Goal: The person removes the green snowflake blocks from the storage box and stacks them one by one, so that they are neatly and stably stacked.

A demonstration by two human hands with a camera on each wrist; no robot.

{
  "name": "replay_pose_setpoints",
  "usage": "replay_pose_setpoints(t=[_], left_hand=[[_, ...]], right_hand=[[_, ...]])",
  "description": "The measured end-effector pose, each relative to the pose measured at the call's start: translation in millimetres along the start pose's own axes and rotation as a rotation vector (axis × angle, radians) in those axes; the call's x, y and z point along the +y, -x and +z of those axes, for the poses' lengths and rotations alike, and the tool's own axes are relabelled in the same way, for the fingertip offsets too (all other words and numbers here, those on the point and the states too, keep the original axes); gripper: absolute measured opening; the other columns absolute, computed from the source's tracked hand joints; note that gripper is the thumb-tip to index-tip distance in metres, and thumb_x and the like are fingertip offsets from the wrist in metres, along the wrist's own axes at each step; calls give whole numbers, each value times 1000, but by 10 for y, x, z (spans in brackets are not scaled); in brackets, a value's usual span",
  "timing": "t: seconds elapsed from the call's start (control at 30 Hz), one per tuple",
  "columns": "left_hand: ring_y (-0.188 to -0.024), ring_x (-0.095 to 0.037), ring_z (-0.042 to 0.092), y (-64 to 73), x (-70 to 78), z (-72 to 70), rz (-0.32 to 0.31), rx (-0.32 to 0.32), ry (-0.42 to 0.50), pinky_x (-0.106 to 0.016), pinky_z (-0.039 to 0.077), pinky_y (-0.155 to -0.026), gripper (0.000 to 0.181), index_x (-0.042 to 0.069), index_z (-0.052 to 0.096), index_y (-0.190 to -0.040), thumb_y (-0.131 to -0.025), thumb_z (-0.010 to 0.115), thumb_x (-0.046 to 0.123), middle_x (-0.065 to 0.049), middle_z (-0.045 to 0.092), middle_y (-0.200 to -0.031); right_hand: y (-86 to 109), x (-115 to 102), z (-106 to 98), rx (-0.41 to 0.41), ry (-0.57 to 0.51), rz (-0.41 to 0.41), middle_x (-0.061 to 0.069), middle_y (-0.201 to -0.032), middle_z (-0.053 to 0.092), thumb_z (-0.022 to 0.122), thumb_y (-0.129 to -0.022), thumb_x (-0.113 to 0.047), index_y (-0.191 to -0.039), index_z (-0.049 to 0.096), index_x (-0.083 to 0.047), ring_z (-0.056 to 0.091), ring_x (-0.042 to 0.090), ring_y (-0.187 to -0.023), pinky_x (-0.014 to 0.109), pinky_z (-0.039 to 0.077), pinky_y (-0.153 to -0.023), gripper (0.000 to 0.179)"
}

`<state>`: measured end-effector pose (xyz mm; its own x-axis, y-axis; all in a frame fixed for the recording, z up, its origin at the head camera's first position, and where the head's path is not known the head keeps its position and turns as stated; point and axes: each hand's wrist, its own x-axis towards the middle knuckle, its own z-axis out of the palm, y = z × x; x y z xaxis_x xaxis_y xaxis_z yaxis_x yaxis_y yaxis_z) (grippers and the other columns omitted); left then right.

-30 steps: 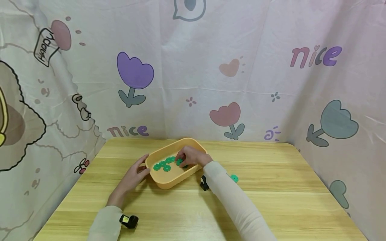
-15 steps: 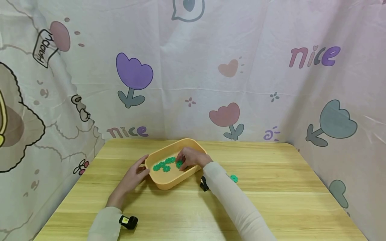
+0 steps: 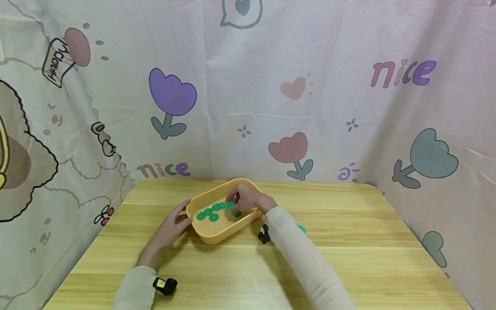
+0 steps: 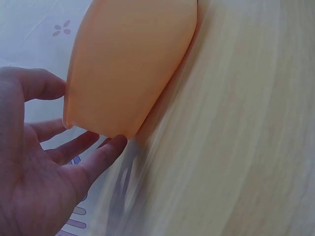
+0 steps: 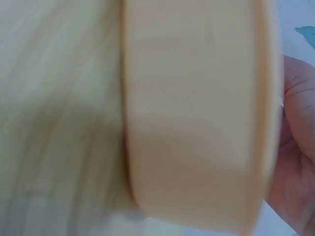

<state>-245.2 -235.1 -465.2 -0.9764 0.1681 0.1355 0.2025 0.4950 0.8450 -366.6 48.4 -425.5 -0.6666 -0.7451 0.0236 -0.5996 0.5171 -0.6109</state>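
A yellow-orange plastic bin [image 3: 221, 234] stands tilted across the table, with several green notched plastic discs [image 3: 214, 217] on its floor. My left hand [image 3: 172, 227] holds the bin's left end; in the left wrist view its fingers and thumb touch the rim and lower edge of the bin wall [image 4: 128, 64]. Inside the bin, my right hand [image 3: 246, 198] pinches a green disc [image 3: 230, 204] between fingertips and thumb. Just under that hand lies another disc [image 3: 237, 214]. In the right wrist view the bin wall hides most of the right hand [image 5: 298, 142].
One more green disc [image 3: 302, 229] lies on the wooden table [image 3: 368, 241], partly hidden behind the right sleeve [image 3: 306, 258]. Both wrists carry small black cameras. A printed cloth [image 3: 248, 86] hangs along the table's back and sides.
My right hand has lifted slightly, with a green disc at its fingertips, and a disc below has come into view. The left hand and the bin have stayed in place.
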Motion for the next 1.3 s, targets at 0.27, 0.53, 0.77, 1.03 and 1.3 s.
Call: replay_pose_setpoints(t=[0.27,0.53,0.77,1.03,1.3], left_hand=[[-135,-52,53,2,-9,1,-6,-6,-3,-58,45,-112,65,1,27,-162,-105,56,14,-30,41,-155],[-136,-52,52,-5,-1,2,-8,-11,-7,-57,46,-112,65,2,26,-162,-106,55,14,-30,41,-156],[-134,-51,54,-15,6,-11,-9,-16,1,-48,47,-109,66,1,25,-162,-105,56,13,-30,42,-154],[-135,-53,52,-28,4,-7,-3,-19,-9,-54,46,-111,66,1,25,-162,-105,55,13,-31,40,-156],[-133,-53,54,-12,14,5,5,-8,-10,-50,49,-109,65,0,27,-162,-105,56,14,-32,42,-153]], right_hand=[[207,-46,-156,57,-18,3,15,-108,77,89,-82,-17,-110,77,0,67,14,-86,22,55,-77,35],[547,-93,-282,130,-59,9,9,-98,75,89,-81,-17,-105,77,-8,65,14,-84,24,56,-77,27],[876,-73,-349,205,-79,36,0,-91,71,90,-80,-17,-100,76,-11,64,16,-84,24,56,-76,25],[1263,2,-434,280,-105,83,3,-91,71,91,-78,-15,-101,77,-12,66,21,-87,37,59,-83,27],[1619,175,-474,341,-108,100,4,-97,74,90,-79,-20,-101,77,-11,66,19,-90,52,58,-90,28]])
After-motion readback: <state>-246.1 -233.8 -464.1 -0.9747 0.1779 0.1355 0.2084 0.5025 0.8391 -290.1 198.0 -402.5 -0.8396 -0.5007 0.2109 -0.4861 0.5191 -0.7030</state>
